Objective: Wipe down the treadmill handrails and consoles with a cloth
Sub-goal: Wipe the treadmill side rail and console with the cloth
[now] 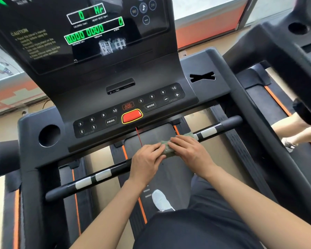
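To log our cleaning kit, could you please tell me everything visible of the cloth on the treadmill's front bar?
The cloth is greenish, mottled and soft-looking, bunched around the middle of the black front handrail below the console. The left hand and right hand cover most of it, fingers curved over it; one end shows beyond the right hand.

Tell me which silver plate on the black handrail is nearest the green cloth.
The silver plate just right of the green cloth; the left pair sits farther off.
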`<state>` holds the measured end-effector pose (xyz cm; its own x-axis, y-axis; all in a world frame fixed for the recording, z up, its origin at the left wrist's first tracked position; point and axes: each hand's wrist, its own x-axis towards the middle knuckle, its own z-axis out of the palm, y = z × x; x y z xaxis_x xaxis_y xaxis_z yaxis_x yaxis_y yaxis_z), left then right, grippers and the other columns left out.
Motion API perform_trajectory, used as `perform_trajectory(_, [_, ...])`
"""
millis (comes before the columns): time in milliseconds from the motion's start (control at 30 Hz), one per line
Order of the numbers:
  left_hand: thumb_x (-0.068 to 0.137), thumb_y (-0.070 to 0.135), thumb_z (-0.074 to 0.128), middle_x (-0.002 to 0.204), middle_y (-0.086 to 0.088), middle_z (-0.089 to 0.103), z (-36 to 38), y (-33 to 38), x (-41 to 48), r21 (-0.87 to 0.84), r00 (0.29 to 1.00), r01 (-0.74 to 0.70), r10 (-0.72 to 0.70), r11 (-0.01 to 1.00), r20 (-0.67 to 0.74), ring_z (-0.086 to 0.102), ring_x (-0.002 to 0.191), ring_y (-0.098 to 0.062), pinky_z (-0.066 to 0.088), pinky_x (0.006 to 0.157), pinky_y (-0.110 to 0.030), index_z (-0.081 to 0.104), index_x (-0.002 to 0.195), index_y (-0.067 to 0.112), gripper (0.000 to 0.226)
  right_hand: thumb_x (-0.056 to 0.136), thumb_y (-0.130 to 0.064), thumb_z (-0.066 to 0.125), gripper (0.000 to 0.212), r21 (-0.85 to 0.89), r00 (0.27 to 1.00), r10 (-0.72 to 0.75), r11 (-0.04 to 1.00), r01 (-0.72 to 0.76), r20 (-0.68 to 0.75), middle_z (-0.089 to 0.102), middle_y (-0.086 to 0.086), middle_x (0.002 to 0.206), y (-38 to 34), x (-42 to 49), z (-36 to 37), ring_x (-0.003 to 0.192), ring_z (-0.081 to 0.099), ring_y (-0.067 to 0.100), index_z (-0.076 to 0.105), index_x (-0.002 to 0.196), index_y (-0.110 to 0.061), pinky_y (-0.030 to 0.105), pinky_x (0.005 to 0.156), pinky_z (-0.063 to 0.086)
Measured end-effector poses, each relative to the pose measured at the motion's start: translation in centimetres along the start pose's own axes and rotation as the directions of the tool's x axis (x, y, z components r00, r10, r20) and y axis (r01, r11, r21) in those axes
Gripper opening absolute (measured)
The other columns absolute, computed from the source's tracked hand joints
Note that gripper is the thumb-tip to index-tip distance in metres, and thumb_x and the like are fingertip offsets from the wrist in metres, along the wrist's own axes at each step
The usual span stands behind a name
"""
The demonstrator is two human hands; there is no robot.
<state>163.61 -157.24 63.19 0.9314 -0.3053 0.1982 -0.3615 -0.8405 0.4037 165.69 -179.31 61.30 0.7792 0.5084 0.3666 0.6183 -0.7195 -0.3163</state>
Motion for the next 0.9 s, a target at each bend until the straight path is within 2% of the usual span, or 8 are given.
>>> perform_trajectory(100, [0.093, 0.037, 0.059, 0.117, 0.004, 0.073, 0.8, 1.1, 1.4, -0.014, 0.999, -0.048, 0.048, 0.999, 0.003, 0.067, 0.097, -0.021, 0.058, 0.076, -0.033, 0.074, 0.120, 0.020, 0.035, 0.093, -0.009, 0.064, 0.026, -0.026, 0.999, 0.031, 0.999, -0.032, -0.031, 0.068, 0.009, 0.126, 1.8, -0.9, -0.5, 0.115, 0.064, 0.031, 0.071, 0.119, -0.007, 0.044, 0.097, 0.052])
perform_trajectory(200, [0.094, 0.037, 0.057, 0.117, 0.005, 0.074, 2.0, 2.6, 3.0, -0.031, 0.997, -0.071, 0.071, 0.997, 0.003, 0.068, 0.095, -0.021, 0.058, 0.074, -0.033, 0.074, 0.119, 0.020, 0.035, 0.097, -0.011, 0.055, 0.027, -0.047, 0.998, 0.051, 0.997, -0.053, -0.038, 0.068, 0.012, 0.126, 3.8, -1.7, -1.3, 0.114, 0.065, 0.034, 0.071, 0.118, -0.005, 0.045, 0.098, 0.052])
perform_trajectory(333, [0.093, 0.037, 0.057, 0.119, 0.005, 0.073, 3.8, 4.8, 5.5, -0.067, 0.993, -0.114, 0.116, 0.991, 0.028, 0.068, 0.096, -0.022, 0.058, 0.071, -0.032, 0.073, 0.119, 0.022, 0.034, 0.087, 0.005, 0.068, 0.032, -0.087, 0.991, 0.113, 0.989, -0.118, -0.065, 0.068, 0.013, 0.126, 6.3, -3.0, -3.0, 0.114, 0.064, 0.035, 0.071, 0.117, -0.003, 0.045, 0.100, 0.050])
perform_trajectory(433, [0.090, 0.030, 0.069, 0.122, 0.006, 0.072, 5.0, 6.5, 7.3, -0.094, 0.988, -0.132, 0.139, 0.987, 0.073, 0.067, 0.098, -0.023, 0.058, 0.070, -0.033, 0.072, 0.119, 0.024, 0.029, 0.080, 0.012, 0.068, 0.038, -0.120, 0.981, 0.169, 0.976, -0.181, -0.099, 0.069, 0.013, 0.124, 7.8, -3.7, -4.6, 0.114, 0.064, 0.035, 0.071, 0.116, -0.001, 0.041, 0.102, 0.048])
perform_trajectory(500, [0.087, 0.026, 0.077, 0.121, 0.008, 0.071, 5.4, 7.8, 8.6, -0.099, 0.985, -0.134, 0.144, 0.986, 0.098, 0.067, 0.096, -0.023, 0.059, 0.066, -0.035, 0.071, 0.117, 0.025, 0.031, 0.085, 0.007, 0.060, 0.032, -0.158, 0.977, 0.177, 0.968, -0.194, -0.118, 0.070, 0.014, 0.122, 8.7, -4.0, -5.4, 0.113, 0.065, 0.035, 0.071, 0.114, 0.000, 0.041, 0.101, 0.049])
perform_trajectory(600, [0.087, 0.024, 0.077, 0.113, 0.009, 0.071, 5.7, 9.5, 10.4, -0.099, 0.977, -0.165, 0.176, 0.981, 0.116, 0.065, 0.089, -0.024, 0.058, 0.058, -0.040, 0.069, 0.112, 0.023, 0.026, 0.089, 0.002, 0.053, 0.031, -0.184, 0.967, 0.209, 0.955, -0.234, -0.149, 0.069, 0.015, 0.123, 10.2, -4.6, -6.1, 0.114, 0.065, 0.035, 0.071, 0.115, 0.001, 0.041, 0.102, 0.049])
perform_trajectory(733, [0.087, 0.023, 0.076, 0.111, 0.007, 0.071, 6.5, 11.2, 12.4, -0.131, 0.971, -0.189, 0.205, 0.973, 0.123, 0.065, 0.087, -0.026, 0.058, 0.059, -0.042, 0.069, 0.112, 0.021, 0.026, 0.091, 0.006, 0.054, 0.032, -0.237, 0.953, 0.238, 0.931, -0.278, -0.186, 0.068, 0.015, 0.126, 11.8, -5.4, -7.0, 0.114, 0.062, 0.036, 0.070, 0.118, 0.002, 0.044, 0.104, 0.048])
perform_trajectory(900, [0.085, 0.020, 0.079, 0.120, 0.003, 0.071, 7.3, 12.3, 13.7, -0.217, 0.963, -0.187, 0.222, 0.958, 0.151, 0.066, 0.094, -0.030, 0.059, 0.067, -0.040, 0.071, 0.120, 0.023, 0.036, 0.088, 0.001, 0.062, 0.032, -0.328, 0.917, 0.303, 0.865, -0.379, -0.262, 0.070, 0.009, 0.122, 12.7, -6.3, -7.8, 0.101, 0.062, 0.035, 0.071, 0.118, -0.004, 0.045, 0.088, 0.052])
